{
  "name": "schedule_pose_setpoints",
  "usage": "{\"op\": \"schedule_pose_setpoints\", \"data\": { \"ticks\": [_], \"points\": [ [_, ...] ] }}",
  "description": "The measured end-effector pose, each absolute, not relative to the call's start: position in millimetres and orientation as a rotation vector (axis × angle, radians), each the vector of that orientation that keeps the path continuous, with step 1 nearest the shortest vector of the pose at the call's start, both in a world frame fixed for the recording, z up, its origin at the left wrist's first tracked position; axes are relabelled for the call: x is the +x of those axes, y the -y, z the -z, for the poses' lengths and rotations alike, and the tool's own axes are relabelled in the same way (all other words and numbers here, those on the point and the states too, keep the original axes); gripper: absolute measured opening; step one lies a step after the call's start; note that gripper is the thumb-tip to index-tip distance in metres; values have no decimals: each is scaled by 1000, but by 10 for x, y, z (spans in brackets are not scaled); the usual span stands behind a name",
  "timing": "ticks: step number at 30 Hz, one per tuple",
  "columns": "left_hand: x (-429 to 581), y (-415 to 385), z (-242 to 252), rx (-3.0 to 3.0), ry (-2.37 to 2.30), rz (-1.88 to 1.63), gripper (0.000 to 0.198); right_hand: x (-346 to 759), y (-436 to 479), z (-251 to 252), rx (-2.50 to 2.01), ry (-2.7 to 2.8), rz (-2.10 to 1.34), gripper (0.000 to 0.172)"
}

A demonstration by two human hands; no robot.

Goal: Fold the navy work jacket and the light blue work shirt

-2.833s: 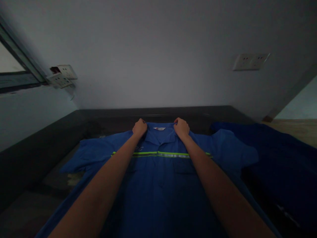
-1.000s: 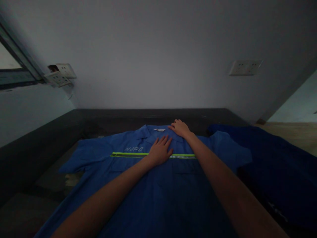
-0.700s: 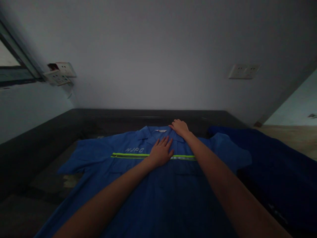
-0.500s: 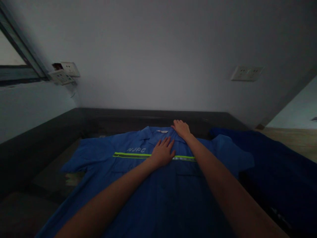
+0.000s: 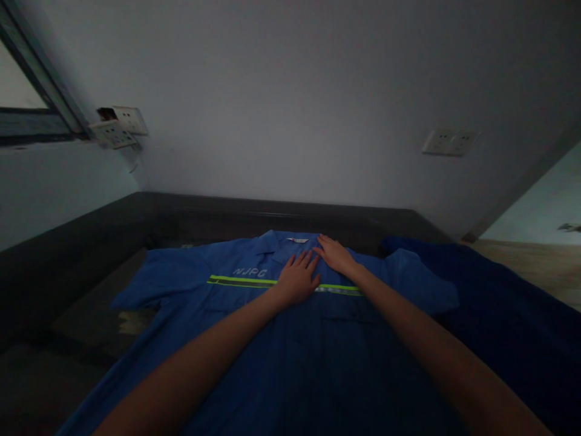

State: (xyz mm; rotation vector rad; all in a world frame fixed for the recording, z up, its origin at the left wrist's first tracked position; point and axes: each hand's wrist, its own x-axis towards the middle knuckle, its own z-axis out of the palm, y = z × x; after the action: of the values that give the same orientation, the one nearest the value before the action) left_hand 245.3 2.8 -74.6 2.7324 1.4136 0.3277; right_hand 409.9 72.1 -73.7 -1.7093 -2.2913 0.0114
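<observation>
A blue short-sleeved work shirt [image 5: 236, 303] with a yellow-green reflective stripe and white chest lettering lies flat, front up, on a dark counter [image 5: 91, 290]. My left hand [image 5: 297, 278] rests flat on the chest just below the collar, fingers stretched out. Beside it, my right hand [image 5: 334, 254] lies flat on the right side of the collar, fingers extended, nearly touching the left. Neither hand holds anything.
A darker blue garment [image 5: 490, 315] lies on the counter to the right of the shirt. The counter has a raised dark back edge against a white wall. Wall sockets [image 5: 449, 142] sit at the right, others [image 5: 120, 124] near a window frame at the left.
Both hands let go of the collar. My left hand moved to the chest and lay flat. My right hand slid from the collar's far edge slightly nearer, beside the left.
</observation>
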Motion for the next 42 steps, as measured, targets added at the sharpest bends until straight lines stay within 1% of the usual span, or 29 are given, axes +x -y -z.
{"op": "schedule_pose_setpoints", "data": {
  "ticks": [3,6,8,10,12,14,17,21,25,30,34,38,42],
  "points": [
    [2469,-9,761,2716,-1405,-376,55,4065,-675,838,-1727,2312,-35,47],
    [2478,-51,718,2664,-1405,-487,54,4063,-702,751,-1749,2281,-46,43],
    [2432,-152,631,2616,-1442,-591,49,4026,-738,619,-1755,2227,-22,41],
    [2306,-299,517,2581,-1528,-673,40,3928,-777,485,-1733,2173,19,41],
    [2097,-456,426,2559,-1653,-696,37,3761,-819,398,-1673,2170,31,42],
    [1854,-587,402,2521,-1794,-661,39,3546,-867,384,-1602,2225,-4,40],
    [1575,-708,501,2493,-1912,-532,44,3221,-951,474,-1518,2326,-82,39],
    [1489,-770,723,2508,-1911,-372,48,2955,-1050,645,-1469,2416,-155,41],
    [1517,-793,853,2508,-1916,-309,55,2906,-1095,758,-1486,2433,-195,43],
    [1497,-805,856,2493,-1915,-312,56,2941,-1117,759,-1474,2434,-205,46],
    [1505,-794,784,2496,-1930,-388,52,2955,-1133,670,-1465,2414,-169,48],
    [1565,-768,735,2522,-1965,-478,48,2931,-1113,624,-1498,2416,-134,41],
    [1620,-749,773,2559,-1920,-423,50,2900,-1073,654,-1581,2373,-80,37]
  ]
}}
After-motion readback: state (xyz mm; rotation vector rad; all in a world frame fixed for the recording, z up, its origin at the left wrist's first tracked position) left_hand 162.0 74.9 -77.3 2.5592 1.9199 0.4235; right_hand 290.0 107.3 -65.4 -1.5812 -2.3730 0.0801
